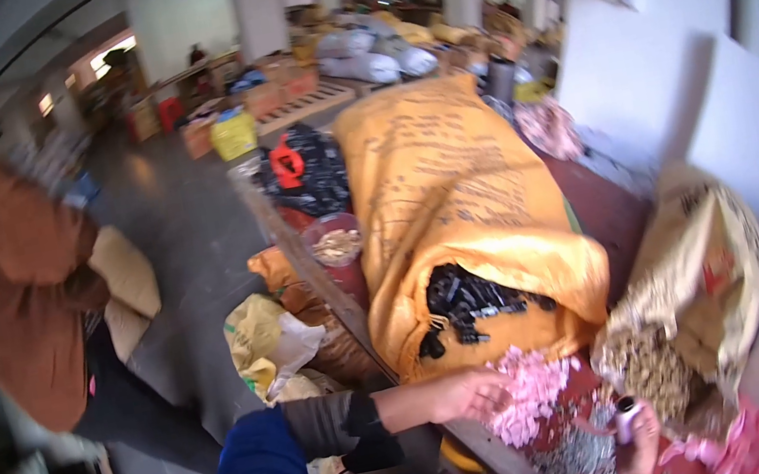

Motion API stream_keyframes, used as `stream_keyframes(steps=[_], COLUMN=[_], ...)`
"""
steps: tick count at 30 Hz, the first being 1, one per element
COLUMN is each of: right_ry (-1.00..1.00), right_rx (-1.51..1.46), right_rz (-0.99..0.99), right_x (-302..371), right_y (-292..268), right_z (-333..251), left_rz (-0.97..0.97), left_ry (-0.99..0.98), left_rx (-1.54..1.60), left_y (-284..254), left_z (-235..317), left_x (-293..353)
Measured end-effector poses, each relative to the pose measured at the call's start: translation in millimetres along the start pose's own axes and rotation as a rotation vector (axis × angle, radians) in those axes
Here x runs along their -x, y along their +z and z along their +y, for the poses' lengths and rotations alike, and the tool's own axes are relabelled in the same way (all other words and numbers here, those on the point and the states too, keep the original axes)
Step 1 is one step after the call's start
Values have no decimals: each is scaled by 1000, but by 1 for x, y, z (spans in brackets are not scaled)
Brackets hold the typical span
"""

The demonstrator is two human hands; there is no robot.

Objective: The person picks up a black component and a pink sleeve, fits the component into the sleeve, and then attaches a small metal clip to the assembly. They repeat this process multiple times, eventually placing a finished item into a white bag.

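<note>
My left hand reaches over the near-left side of a heap of small pink pieces. Its fingers look loosely curved and apart, with nothing visible in them. In my right hand is a small pinkish cylinder with a dark end, held upright between thumb and fingers. Beneath and between the hands lies a spread of small silvery-grey parts on a dark red tabletop. Behind the pink heap, a large orange woven sack lies with its mouth toward me, spilling small black plastic parts.
An open tan sack with brownish-gold pieces leans at right. A wooden rail edges the table's left side, near a tub of pale pieces. A person in brown stands at left. Pink plastic bags lie at lower right.
</note>
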State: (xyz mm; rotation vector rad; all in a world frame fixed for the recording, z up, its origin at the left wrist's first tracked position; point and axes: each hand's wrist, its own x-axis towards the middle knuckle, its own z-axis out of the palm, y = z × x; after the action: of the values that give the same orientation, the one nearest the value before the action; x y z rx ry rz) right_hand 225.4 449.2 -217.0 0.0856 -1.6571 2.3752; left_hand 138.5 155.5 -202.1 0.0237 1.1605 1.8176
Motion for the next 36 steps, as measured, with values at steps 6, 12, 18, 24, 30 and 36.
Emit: stream_keyframes(steps=[6,12,18,24,30,36], right_ry=[-240,-254,-165,369,841,809], right_rx=[231,267,410,391,642,535], right_rz=[640,803,1187,1334,1264,1218], right_x=[77,173,308,389,444,460], right_y=[-55,-88,-113,-130,-169,-191], right_z=[-49,-97,-103,-62,49,77], left_rz=[30,-22,-163,-166,-51,-38], left_ry=[60,48,-131,-110,-100,-90], left_rx=[172,124,103,64,-11,-41], left_y=[-41,-24,5,22,38,51], left_z=[-5,4,-8,-22,-31,-30], left_x=[12,-10,-42,-36,-25,-33])
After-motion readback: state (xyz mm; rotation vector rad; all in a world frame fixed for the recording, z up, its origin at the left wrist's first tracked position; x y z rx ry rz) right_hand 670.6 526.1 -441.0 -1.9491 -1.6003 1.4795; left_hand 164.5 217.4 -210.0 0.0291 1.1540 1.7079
